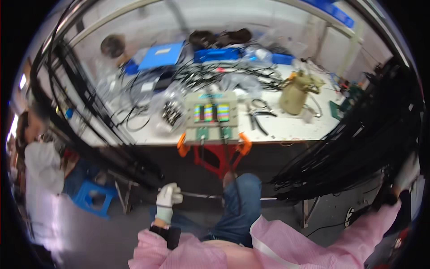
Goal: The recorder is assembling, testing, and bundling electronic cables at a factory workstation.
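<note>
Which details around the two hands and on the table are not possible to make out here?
Head view:
- Right hand: blur, close to the picture's rim, hides whether it grips the black cables.
- Left hand: blur hides whether its curled fingers hold anything.
- Metal parts: blur and a clear bag hide their exact shape.
- Striped display: fine details too small, blurred.

a head-worn fisheye looks forward and down across the nearby workbench (289, 129).

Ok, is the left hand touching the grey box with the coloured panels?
Apart. The head view shows a clear gap, with dark floor visible between the gloved left hand and the grey box on the white bench.
</note>
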The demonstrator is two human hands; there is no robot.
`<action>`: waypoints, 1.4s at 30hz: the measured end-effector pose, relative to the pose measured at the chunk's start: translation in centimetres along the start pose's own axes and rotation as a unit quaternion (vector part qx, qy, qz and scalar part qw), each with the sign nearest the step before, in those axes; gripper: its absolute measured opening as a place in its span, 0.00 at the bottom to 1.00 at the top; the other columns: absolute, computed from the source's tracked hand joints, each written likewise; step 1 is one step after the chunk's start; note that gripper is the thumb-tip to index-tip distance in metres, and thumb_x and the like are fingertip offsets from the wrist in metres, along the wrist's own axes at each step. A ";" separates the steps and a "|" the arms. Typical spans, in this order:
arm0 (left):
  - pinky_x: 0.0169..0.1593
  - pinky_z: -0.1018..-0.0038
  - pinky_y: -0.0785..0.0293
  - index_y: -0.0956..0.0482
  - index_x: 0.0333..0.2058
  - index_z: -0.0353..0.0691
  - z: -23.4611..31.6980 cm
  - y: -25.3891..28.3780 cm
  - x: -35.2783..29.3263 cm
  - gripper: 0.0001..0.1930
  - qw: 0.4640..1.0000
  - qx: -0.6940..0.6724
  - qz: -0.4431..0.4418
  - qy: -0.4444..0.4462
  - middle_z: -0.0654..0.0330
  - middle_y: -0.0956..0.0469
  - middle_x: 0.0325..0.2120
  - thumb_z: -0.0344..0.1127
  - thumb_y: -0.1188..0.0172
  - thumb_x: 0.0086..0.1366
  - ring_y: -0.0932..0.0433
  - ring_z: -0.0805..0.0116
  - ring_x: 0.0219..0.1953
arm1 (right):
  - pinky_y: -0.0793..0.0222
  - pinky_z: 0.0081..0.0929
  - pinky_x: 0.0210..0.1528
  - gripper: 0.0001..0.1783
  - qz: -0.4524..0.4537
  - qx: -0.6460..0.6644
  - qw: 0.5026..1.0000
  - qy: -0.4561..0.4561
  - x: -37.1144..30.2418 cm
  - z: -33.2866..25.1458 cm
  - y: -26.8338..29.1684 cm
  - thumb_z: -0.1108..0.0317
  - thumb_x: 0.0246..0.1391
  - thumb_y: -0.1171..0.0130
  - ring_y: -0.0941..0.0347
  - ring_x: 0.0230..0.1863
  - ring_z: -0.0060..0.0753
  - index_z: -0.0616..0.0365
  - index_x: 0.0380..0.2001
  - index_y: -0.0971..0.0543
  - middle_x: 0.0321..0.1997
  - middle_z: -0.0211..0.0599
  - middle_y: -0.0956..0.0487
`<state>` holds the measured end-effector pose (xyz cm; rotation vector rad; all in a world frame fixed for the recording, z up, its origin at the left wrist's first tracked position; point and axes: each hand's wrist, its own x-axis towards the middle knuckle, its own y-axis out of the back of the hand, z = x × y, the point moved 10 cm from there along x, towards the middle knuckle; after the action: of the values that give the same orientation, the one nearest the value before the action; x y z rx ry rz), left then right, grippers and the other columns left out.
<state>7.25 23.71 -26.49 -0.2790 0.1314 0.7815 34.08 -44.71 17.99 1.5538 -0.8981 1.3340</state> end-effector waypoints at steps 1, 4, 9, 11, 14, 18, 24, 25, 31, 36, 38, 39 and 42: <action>0.31 0.72 0.26 0.30 0.41 0.36 2.0 -0.3 0.0 0.19 0.999 -0.014 0.017 -0.033 0.55 0.26 0.29 0.47 0.54 0.62 0.25 0.66 0.27 | 0.42 0.24 0.54 0.18 -0.012 0.014 1.000 0.007 0.0 -1.0 -1.5 0.69 0.55 0.56 0.33 0.49 0.33 0.68 0.47 0.31 0.49 0.48 0.29; 0.38 0.68 0.26 0.32 0.42 0.32 6.6 -2.5 -0.3 0.21 0.994 -0.069 0.003 -0.082 0.52 0.26 0.32 0.47 0.54 0.63 0.25 0.63 0.31 | 0.37 0.29 0.50 0.21 0.084 0.058 0.994 -0.046 -5.5 -15.0 3.4 0.64 0.56 0.60 0.32 0.45 0.39 0.72 0.45 0.31 0.43 0.49 0.27; 0.45 0.62 0.30 0.33 0.43 0.28 9.1 -10.0 -3.5 0.22 0.955 -0.149 -0.243 -0.080 0.45 0.28 0.39 0.45 0.55 0.63 0.25 0.55 0.38 | 0.33 0.26 0.38 0.14 -0.165 0.490 0.853 0.078 -12.3 -34.6 -2.5 0.79 0.45 0.59 0.30 0.34 0.32 0.72 0.34 0.27 0.32 0.47 0.27; 0.46 0.62 0.30 0.33 0.42 0.28 8.8 -12.7 -5.2 0.22 0.939 -0.119 -0.313 -0.075 0.45 0.28 0.39 0.45 0.55 0.63 0.25 0.54 0.39 | 0.34 0.20 0.33 0.14 -0.365 0.541 0.755 -0.058 -17.3 -38.1 -9.1 0.84 0.41 0.55 0.29 0.29 0.28 0.68 0.34 0.26 0.29 0.42 0.26; 0.47 0.64 0.31 0.33 0.42 0.27 6.3 -15.9 -6.7 0.22 0.900 -0.081 -0.428 -0.004 0.45 0.27 0.37 0.45 0.55 0.63 0.24 0.56 0.38 | 0.34 0.16 0.31 0.10 -0.509 0.571 0.559 -0.319 -27.6 -41.5 -16.8 0.75 0.51 0.53 0.30 0.25 0.21 0.67 0.36 0.26 0.29 0.35 0.25; 0.40 0.74 0.29 0.31 0.41 0.25 4.4 -15.4 -5.2 0.18 0.914 0.002 -0.395 0.089 0.49 0.24 0.33 0.39 0.56 0.64 0.23 0.66 0.32 | 0.34 0.16 0.25 0.13 -0.532 0.587 0.358 -0.495 -35.1 -45.6 -21.7 0.67 0.55 0.52 0.30 0.22 0.20 0.68 0.35 0.26 0.26 0.36 0.25; 0.20 0.83 0.36 0.27 0.35 0.28 8.4 -9.9 4.4 0.17 0.987 0.129 -0.041 -0.083 0.56 0.24 0.22 0.39 0.56 0.64 0.33 0.78 0.13 | 0.34 0.17 0.18 0.16 -0.493 0.570 0.330 -0.569 -35.9 -49.3 -22.2 0.61 0.53 0.48 0.31 0.14 0.23 0.68 0.30 0.25 0.21 0.37 0.25; 0.20 0.83 0.36 0.27 0.35 0.28 8.7 -10.7 5.4 0.17 0.987 0.131 -0.045 -0.081 0.56 0.24 0.22 0.39 0.56 0.64 0.33 0.78 0.13 | 0.33 0.17 0.19 0.17 -0.490 0.572 0.320 -0.576 -36.4 -49.4 -22.5 0.60 0.52 0.47 0.31 0.14 0.23 0.68 0.29 0.26 0.21 0.37 0.25; 0.14 0.83 0.40 0.27 0.32 0.32 7.6 -14.1 9.0 0.18 0.997 0.051 -0.063 0.021 0.59 0.26 0.17 0.44 0.54 0.63 0.37 0.78 0.09 | 0.32 0.19 0.23 0.18 -0.498 0.580 0.316 -0.562 -37.6 -49.5 -22.1 0.59 0.51 0.47 0.29 0.18 0.24 0.68 0.29 0.25 0.21 0.37 0.25; 0.11 0.84 0.44 0.26 0.26 0.35 6.3 -13.8 9.5 0.15 0.998 -0.001 -0.032 0.049 0.63 0.29 0.12 0.43 0.49 0.61 0.40 0.80 0.07 | 0.33 0.16 0.23 0.15 -0.553 0.612 0.241 -0.512 -40.1 -52.8 -18.8 0.61 0.50 0.44 0.30 0.20 0.18 0.66 0.30 0.24 0.21 0.33 0.24; 0.11 0.84 0.44 0.26 0.26 0.35 6.5 -13.9 9.4 0.15 0.999 0.014 -0.023 0.045 0.63 0.29 0.12 0.43 0.48 0.61 0.39 0.80 0.07 | 0.35 0.15 0.25 0.16 -0.566 0.635 0.201 -0.486 -39.7 -53.9 -18.1 0.60 0.49 0.43 0.30 0.21 0.17 0.65 0.31 0.23 0.22 0.32 0.24; 0.12 0.84 0.43 0.26 0.26 0.35 6.8 -13.9 9.2 0.15 0.999 0.028 -0.014 0.039 0.64 0.30 0.12 0.43 0.48 0.60 0.38 0.80 0.08 | 0.35 0.14 0.26 0.16 -0.571 0.646 0.181 -0.473 -39.5 -54.4 -17.7 0.60 0.49 0.43 0.31 0.22 0.17 0.65 0.31 0.23 0.23 0.32 0.24; 0.13 0.84 0.42 0.26 0.25 0.36 7.3 -13.5 8.2 0.14 0.997 0.068 0.002 0.020 0.64 0.30 0.11 0.43 0.47 0.60 0.37 0.80 0.09 | 0.36 0.14 0.26 0.16 -0.604 0.641 0.178 -0.439 -39.6 -55.0 -17.3 0.60 0.49 0.43 0.31 0.22 0.17 0.65 0.31 0.23 0.24 0.31 0.23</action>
<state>22.69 22.30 -18.60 -0.1652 0.2231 0.7669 24.05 12.18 -21.49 2.9592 1.6261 -0.7403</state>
